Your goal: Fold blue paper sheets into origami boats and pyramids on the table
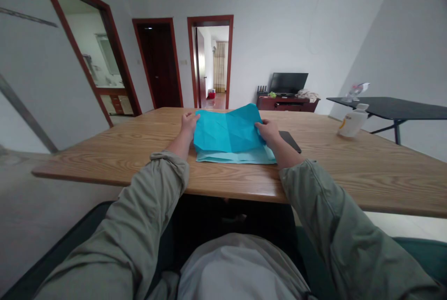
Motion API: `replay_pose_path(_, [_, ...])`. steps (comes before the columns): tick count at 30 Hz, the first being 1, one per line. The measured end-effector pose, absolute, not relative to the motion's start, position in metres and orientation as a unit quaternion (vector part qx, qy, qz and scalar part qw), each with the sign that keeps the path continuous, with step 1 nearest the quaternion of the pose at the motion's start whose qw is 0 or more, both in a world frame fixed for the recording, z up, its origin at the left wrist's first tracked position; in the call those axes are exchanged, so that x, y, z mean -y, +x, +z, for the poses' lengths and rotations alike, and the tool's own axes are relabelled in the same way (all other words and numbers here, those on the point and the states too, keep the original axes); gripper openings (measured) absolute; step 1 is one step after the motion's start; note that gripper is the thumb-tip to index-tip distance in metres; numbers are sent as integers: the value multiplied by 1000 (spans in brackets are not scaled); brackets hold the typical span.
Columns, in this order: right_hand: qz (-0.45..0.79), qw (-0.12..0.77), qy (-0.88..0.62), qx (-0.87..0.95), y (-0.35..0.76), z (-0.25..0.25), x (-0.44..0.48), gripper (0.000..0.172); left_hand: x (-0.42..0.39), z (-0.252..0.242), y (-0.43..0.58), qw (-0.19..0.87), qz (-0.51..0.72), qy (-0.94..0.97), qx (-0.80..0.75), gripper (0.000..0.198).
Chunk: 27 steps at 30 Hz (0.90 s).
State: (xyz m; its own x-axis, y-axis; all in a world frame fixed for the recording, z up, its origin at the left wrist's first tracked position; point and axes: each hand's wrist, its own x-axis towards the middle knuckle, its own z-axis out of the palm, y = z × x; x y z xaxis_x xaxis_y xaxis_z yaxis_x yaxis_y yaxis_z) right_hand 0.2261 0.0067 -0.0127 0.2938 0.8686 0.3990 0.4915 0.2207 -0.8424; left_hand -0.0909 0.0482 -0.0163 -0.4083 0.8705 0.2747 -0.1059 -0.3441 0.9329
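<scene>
A creased bright blue sheet of paper [226,130] is held up over the wooden table, its far edge raised. My left hand [189,123] is closed on its left edge, with the thumb and fingers pinching near the far corner. On the right edge, my right hand [268,131] pinches the same sheet. Beneath it lie paler blue sheets [235,156], partly covered by the bright one. A dark flat object [290,142] rests on the table just beyond my right wrist, partly hidden by it.
The wooden table [115,160] spans the view in front of me. A white bottle with a yellow mark [352,121] stands on its right side. Behind it is a black folding table [401,107]. Against the far wall, a television [289,83] sits on a dark red cabinet [270,103].
</scene>
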Motion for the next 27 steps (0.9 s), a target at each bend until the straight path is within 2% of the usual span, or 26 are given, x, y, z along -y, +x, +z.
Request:
replay_pose_path(3, [125,583,-581,555,224,-10,-7,30,-39,-13,-80,529,617,454,-364,32])
replay_pose_path(5, [95,606,-559,557,221,-7,-5,33,-34,-11,-71,579,572,474,-337,32])
replay_pose_path(10, [33,648,-500,574,203,8,8,38,-26,-5,-38,535,611,479,-332,30])
replay_pose_path(13, [80,657,-461,591,185,15,19,47,-20,1,-20,532,629,483,-297,26])
replay_pose_path(15, [143,634,-422,633,171,17,26,54,-15,6,-11,544,633,486,-261,28])
replay_pose_path(18, [181,544,-372,730,152,14,35,54,-6,11,-5,577,601,507,-221,38])
replay_pose_path(21, [122,444,-364,810,138,7,41,51,4,11,-5,590,557,540,-224,53])
replay_pose_path(23, [84,396,-372,836,133,2,41,47,8,9,-6,565,559,561,-232,53])
replay_pose_path(27, [46,362,-384,848,134,-4,37,40,12,3,-9,514,562,607,-228,53])
